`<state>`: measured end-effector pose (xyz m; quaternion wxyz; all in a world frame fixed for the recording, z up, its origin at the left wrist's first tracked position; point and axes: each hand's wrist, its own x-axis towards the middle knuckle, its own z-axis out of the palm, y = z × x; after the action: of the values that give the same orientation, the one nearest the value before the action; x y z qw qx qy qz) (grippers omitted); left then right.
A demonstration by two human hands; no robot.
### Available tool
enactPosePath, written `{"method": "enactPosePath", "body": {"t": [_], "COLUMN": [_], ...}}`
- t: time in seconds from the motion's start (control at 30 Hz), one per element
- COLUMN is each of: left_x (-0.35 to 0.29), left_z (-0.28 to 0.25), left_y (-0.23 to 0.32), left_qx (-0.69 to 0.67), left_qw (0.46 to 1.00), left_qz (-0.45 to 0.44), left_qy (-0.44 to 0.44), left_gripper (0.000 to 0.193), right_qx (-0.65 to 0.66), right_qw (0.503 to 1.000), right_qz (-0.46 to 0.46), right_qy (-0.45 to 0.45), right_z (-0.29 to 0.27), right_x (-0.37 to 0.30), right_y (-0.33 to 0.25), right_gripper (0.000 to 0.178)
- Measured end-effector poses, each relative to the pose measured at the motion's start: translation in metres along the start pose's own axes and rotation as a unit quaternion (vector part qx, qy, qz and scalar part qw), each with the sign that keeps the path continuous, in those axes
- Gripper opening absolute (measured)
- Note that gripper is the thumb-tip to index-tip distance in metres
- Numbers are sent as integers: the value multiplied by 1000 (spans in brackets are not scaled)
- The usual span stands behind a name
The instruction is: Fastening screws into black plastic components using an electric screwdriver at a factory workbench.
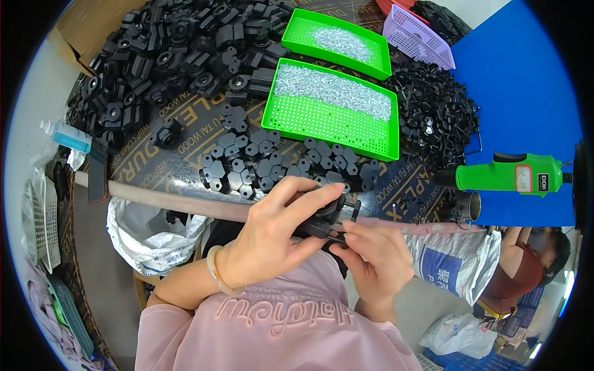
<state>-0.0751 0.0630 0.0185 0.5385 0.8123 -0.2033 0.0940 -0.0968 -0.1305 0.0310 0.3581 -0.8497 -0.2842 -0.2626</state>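
My left hand (278, 232), a pale bangle at its wrist, grips a black plastic part (323, 217) just over the table's near edge. Its fingers arch over the top and cover much of the part. From the other side my right hand (376, 253) pinches at the part's right end, its thumb and fingertips close together. Whether a smaller piece sits between those fingertips is too hidden to tell. Right beyond the hands lie several flat black hexagonal plates with small lobes (265, 166).
Two green perforated trays (328, 127) hold small silvery fasteners. A heap of black housings (179, 55) fills the far left; small black parts (433, 105) pile at right. A green power screwdriver (510, 175) lies on a blue surface. White sacks (139, 238) hang below the edge. Another person (516, 272) sits at right.
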Motion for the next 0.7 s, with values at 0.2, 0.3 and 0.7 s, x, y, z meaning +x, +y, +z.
{"method": "enactPosePath", "body": {"t": [0.2, 0.3, 0.7], "left_x": [-4, -3, -4], "left_z": [1, 2, -8], "left_y": [-2, -4, 1], "left_qx": [8, -31, -133], "left_qw": [1000, 999, 987], "left_qz": [9, 14, -69], "left_qy": [-24, -19, -61], "left_gripper": [61, 63, 65], "right_qx": [10, -6, 22], "right_qw": [1000, 999, 998], "right_qz": [18, -34, 0], "right_qy": [12, 14, -53], "right_z": [1, 2, 6], "right_x": [0, 2, -1], "right_y": [-1, -1, -7], "right_gripper": [29, 27, 34]}}
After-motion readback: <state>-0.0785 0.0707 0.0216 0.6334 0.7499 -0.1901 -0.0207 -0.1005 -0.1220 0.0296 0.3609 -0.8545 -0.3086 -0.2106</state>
